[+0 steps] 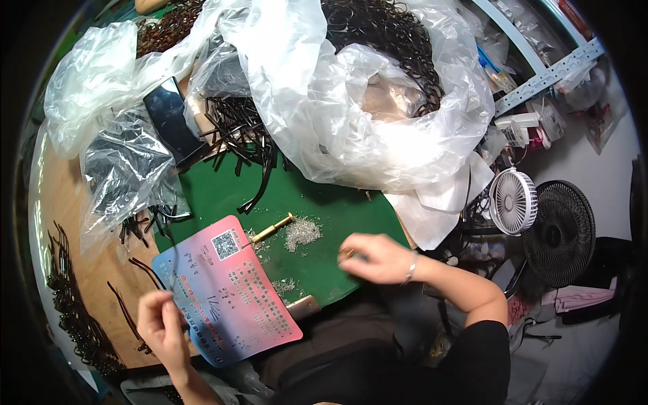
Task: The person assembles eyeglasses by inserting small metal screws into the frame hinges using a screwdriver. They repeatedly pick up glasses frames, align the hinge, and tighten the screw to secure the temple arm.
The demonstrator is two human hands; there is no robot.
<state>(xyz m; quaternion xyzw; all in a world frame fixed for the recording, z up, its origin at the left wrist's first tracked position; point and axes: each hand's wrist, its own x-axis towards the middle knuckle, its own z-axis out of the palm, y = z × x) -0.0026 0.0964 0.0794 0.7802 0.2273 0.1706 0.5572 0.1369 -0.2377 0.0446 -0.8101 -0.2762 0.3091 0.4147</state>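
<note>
At the lower left, my left hand [162,327] has its fingers pinched on a thin, dark eyeglass temple [175,262] that points up and away. The temple passes over the left edge of a pink and blue printed mat [250,290] with tiny loose bits on it. My right hand [378,260], somewhat blurred, is closed over the green work surface [337,270]. A small brass-coloured piece [349,252] shows at its fingers; the rest is hidden. Between the hands, a brass-coloured rod-shaped tool [273,227] lies beside a heap of tiny metal parts [302,233].
Crumpled clear plastic bags [297,88] fill the far side, around dark curved pieces [398,40]. Loose dark temples [236,131] lie near a black phone [172,121]. More dark pieces [74,304] line the left edge. A white fan [514,201] and a black fan [559,233] stand right.
</note>
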